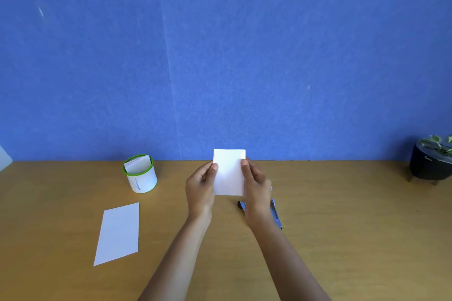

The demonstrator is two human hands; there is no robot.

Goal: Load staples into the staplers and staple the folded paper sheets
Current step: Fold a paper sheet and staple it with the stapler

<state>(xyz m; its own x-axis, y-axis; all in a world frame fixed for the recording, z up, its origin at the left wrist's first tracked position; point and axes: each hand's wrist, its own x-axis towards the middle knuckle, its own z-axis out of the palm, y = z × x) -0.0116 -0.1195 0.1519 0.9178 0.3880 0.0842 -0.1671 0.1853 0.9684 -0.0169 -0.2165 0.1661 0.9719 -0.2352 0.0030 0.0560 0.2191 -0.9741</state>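
Both hands, left (200,190) and right (256,190), pinch the folded paper (229,173) by its side edges, held upright above the table (342,215); blue stapler (276,214) lies beneath the right wrist.

We look through one wide head camera from the near edge of the table (342,215), facing forward and down toward the far wall (220,56); the left hand (199,188) and right hand (256,190) sit close before us.

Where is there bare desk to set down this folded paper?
Widest bare desk: right side, between the stapler and the plant pot. Smaller patch between the flat sheet and your left hand. Crowded under the right hand.
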